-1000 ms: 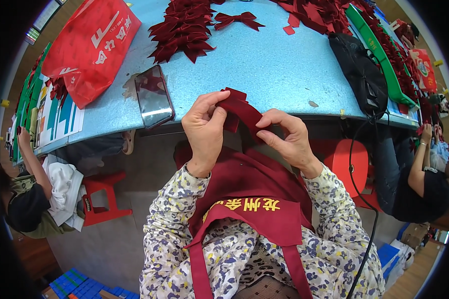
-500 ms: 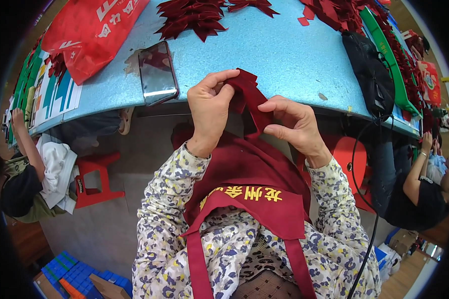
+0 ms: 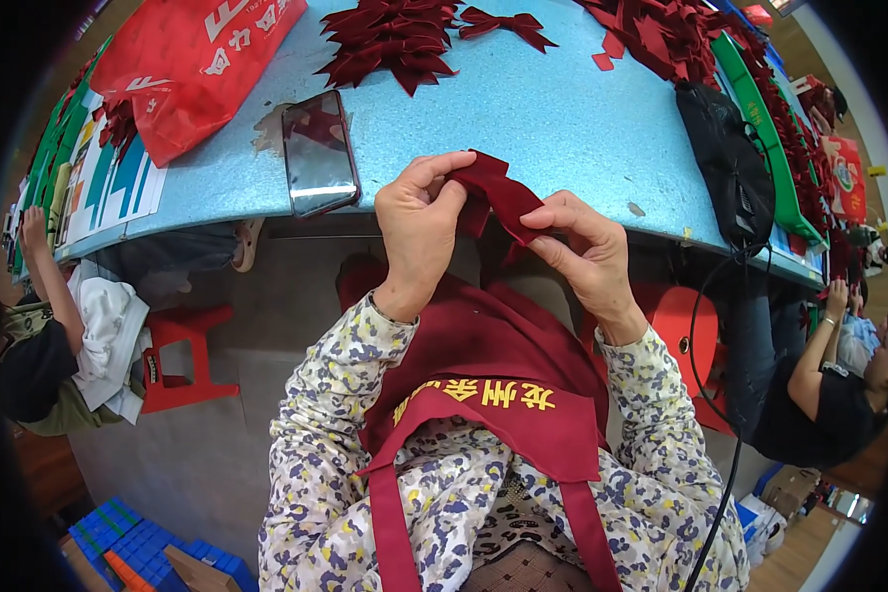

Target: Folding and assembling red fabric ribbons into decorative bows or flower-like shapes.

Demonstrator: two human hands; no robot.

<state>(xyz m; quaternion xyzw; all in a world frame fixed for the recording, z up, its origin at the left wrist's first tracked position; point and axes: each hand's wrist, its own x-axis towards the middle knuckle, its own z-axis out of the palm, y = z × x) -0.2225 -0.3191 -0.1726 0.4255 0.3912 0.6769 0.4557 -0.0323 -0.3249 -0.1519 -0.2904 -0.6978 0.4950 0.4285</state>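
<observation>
Pinching left hand (image 3: 416, 237): the upper left end of a dark red ribbon (image 3: 513, 202) is gripped between thumb and forefinger, the other fingers being curled in.
Right hand (image 3: 592, 261): the ribbon's lower right end is pinched between thumb and forefinger.
Ribbon between: it is held folded from one set of fingers to the other, by the near edge of a blue table (image 3: 523, 109).
Apron (image 3: 488, 321): dark red, it is worn below the fingers over a spotted shirt (image 3: 340, 380).
Phone (image 3: 321, 153): it is laid just left of the left fingers.
Bows (image 3: 390, 44): beyond the left fingers they are set overlapping, with a single bow (image 3: 508, 28) placed to their right.
Black bag (image 3: 725, 158): it is set right of the right fingers, beside a long green tray (image 3: 760, 128).
Red bag (image 3: 197, 84): it is placed past the phone, left of the fingers.
Ribbon pile (image 3: 656, 39): it is heaped beyond the right fingers.
</observation>
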